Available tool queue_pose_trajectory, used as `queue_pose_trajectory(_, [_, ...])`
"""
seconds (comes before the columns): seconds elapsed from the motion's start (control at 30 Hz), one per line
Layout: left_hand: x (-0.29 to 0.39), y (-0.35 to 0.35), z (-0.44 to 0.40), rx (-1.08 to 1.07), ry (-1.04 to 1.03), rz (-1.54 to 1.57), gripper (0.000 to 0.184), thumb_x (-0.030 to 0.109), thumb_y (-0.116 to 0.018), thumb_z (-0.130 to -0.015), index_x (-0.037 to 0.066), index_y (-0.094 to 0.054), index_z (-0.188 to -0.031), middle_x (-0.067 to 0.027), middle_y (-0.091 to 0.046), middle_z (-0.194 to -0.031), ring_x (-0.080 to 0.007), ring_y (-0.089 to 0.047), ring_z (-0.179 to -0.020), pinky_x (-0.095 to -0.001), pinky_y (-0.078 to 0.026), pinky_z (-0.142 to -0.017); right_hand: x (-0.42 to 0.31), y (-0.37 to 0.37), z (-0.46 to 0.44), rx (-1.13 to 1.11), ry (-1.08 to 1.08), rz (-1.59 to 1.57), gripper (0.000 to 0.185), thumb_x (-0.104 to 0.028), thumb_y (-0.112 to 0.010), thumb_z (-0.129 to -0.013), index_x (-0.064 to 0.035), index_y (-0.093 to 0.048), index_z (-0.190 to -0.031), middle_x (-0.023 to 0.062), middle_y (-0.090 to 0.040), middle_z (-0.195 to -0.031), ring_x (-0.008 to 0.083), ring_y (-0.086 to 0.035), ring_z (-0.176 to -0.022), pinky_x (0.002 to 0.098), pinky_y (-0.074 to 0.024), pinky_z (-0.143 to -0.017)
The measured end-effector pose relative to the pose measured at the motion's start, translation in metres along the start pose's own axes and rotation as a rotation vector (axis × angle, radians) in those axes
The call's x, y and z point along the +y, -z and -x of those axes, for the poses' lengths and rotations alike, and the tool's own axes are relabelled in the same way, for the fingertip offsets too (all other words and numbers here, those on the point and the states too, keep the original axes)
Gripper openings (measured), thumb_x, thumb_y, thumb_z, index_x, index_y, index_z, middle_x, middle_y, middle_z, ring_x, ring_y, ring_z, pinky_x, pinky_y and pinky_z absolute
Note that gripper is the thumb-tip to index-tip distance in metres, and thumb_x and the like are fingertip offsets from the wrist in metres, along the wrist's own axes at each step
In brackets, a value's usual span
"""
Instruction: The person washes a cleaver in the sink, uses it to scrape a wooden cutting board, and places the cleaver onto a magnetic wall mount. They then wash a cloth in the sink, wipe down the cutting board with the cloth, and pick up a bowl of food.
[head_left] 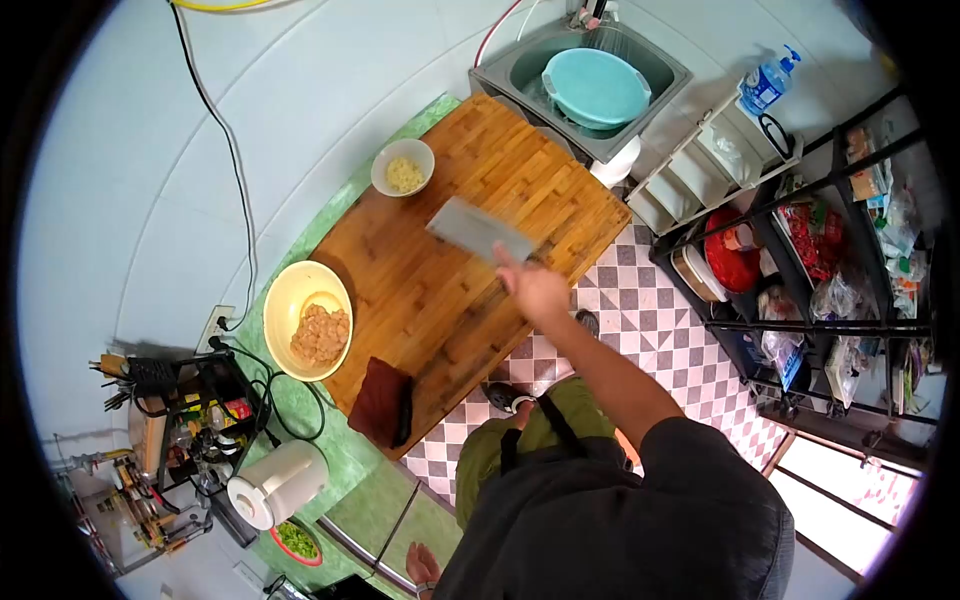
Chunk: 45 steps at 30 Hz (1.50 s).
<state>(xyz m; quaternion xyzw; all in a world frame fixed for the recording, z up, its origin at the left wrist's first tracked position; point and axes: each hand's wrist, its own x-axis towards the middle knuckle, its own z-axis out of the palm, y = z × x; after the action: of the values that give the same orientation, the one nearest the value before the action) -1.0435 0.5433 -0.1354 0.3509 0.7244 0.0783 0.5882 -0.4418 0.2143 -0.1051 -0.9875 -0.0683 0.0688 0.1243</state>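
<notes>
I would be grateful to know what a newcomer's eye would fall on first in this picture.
Most likely the broad-bladed cleaver in the right hand, over the big wooden board. Next, perhaps, the pale yellow bowl of what looks like minced meat, toward the picture's left, and the bright turquoise basin in the metal sink at the top.

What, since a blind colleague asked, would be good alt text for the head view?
The person's right hand holds a cleaver over a wooden board, with a white bowl of pale chopped food and yellow bowl of pinkish mince nearby.
</notes>
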Motion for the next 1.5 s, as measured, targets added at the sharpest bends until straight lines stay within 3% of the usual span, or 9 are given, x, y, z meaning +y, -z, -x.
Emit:
queue_pose_trajectory(0.17, [-0.003,0.0,-0.014,0.027,0.001,-0.023,0.042,0.025,-0.057,-0.097,0.008,-0.053,-0.135,-0.0033,-0.06,-0.088,-0.009,-0.051,-0.06,-0.0239,-0.046,-0.049,-0.035,-0.036,0.012,0.055,0.278,-0.092,0.049,-0.045,-0.045,-0.101,-0.0304,-0.042,-0.147,0.012,-0.064,-0.071,0.0309,-0.063,-0.055,0.0448,-0.0519,-0.049])
queue_pose_trajectory(0.3, [0.017,0.002,-0.006,-0.099,-0.066,-0.166,0.047,0.026,-0.056,-0.096,0.009,-0.049,-0.14,-0.013,-0.059,-0.127,-0.0178,-0.059,-0.096,-0.027,-0.051,-0.069,-0.029,-0.015,-0.014,-0.046,0.135,-0.09,0.046,-0.042,-0.047,-0.1,-0.0284,-0.046,-0.144,0.0155,-0.067,-0.081,0.0314,-0.066,-0.065,0.0433,-0.0535,-0.054])
queue_pose_trajectory(0.53, [0.018,0.019,-0.02,-0.039,0.067,-0.095,0.053,0.031,-0.059,-0.094,0.01,-0.047,-0.142,-0.0136,-0.049,-0.141,-0.021,-0.056,-0.109,-0.029,-0.05,-0.077,0.013,-0.017,-0.039,0.133,-0.174,-0.14,0.047,-0.049,-0.041,-0.101,-0.0389,-0.04,-0.146,0.0158,-0.069,-0.083,0.0376,-0.067,-0.073,0.0489,-0.0539,-0.063])
queue_pose_trajectory(0.57, [0.014,0.02,-0.021,-0.041,0.067,-0.086,0.053,0.031,-0.059,-0.094,0.01,-0.047,-0.142,-0.0136,-0.049,-0.141,-0.021,-0.056,-0.109,-0.029,-0.05,-0.077,0.013,-0.01,-0.037,0.058,-0.284,-0.158,0.047,-0.05,-0.04,-0.101,-0.0392,-0.04,-0.147,0.0162,-0.07,-0.086,0.0386,-0.067,-0.075,0.0495,-0.0541,-0.067])
queue_pose_trajectory(0.63, [0.0,0.022,-0.019,0.015,-0.028,0.043,0.039,0.036,-0.074,-0.086,0.012,-0.063,-0.115,-0.0023,-0.063,-0.09,-0.0141,-0.059,-0.073,-0.029,-0.05,-0.062,0.022,-0.009,-0.04,0.068,-0.312,-0.114,0.047,-0.051,-0.04,-0.1,-0.0398,-0.041,-0.146,0.0171,-0.071,-0.09,0.0392,-0.068,-0.077,0.0494,-0.054,-0.067])
queue_pose_trajectory(0.77, [-0.027,0.05,-0.047,-0.058,0.032,0.151,0.044,0.033,-0.076,-0.084,0.01,-0.062,-0.119,-0.0053,-0.063,-0.09,-0.0166,-0.06,-0.076,-0.0296,-0.052,-0.067,0.038,-0.001,-0.032,0.148,-0.373,-0.098,0.048,-0.049,-0.039,-0.101,-0.035,-0.041,-0.147,0.017,-0.069,-0.081,0.0353,-0.069,-0.074,0.0505,-0.0544,-0.067])
queue_pose_trajectory(1.07, [-0.061,0.035,-0.081,-0.048,-0.038,0.041,0.054,0.032,-0.071,-0.087,0.006,-0.056,-0.132,-0.0062,-0.063,-0.089,-0.0152,-0.059,-0.074,-0.0288,-0.051,-0.063,0.091,0.002,0.042,0.079,0.069,0.011,0.048,-0.045,-0.048,-0.099,-0.0391,-0.04,-0.147,0.0173,-0.067,-0.085,0.0341,-0.067,-0.069,0.0468,-0.0548,-0.06])
queue_pose_trajectory(1.23, [-0.043,-0.004,-0.042,-0.25,-0.006,0.052,0.043,0.025,-0.059,-0.094,0.008,-0.054,-0.133,-0.0046,-0.066,-0.091,-0.0136,-0.06,-0.068,-0.0281,-0.049,-0.054,0.139,0.026,-0.005,-0.014,0.082,0.022,0.051,-0.044,-0.048,-0.099,-0.039,-0.036,-0.148,0.0148,-0.066,-0.085,0.0339,-0.067,-0.071,0.0441,-0.0554,-0.061])
queue_pose_trajectory(1.5, [-0.082,-0.104,0.043,-0.143,-0.057,0.163,0.045,0.025,-0.059,-0.094,0.008,-0.053,-0.135,-0.0058,-0.067,-0.096,-0.0157,-0.064,-0.075,-0.0296,-0.053,-0.062,0.195,0.051,-0.123,0.048,0.209,0.02,0.05,-0.046,-0.049,-0.098,-0.0396,-0.039,-0.147,0.0116,-0.066,-0.079,0.0338,-0.064,-0.064,0.0454,-0.0505,-0.055])
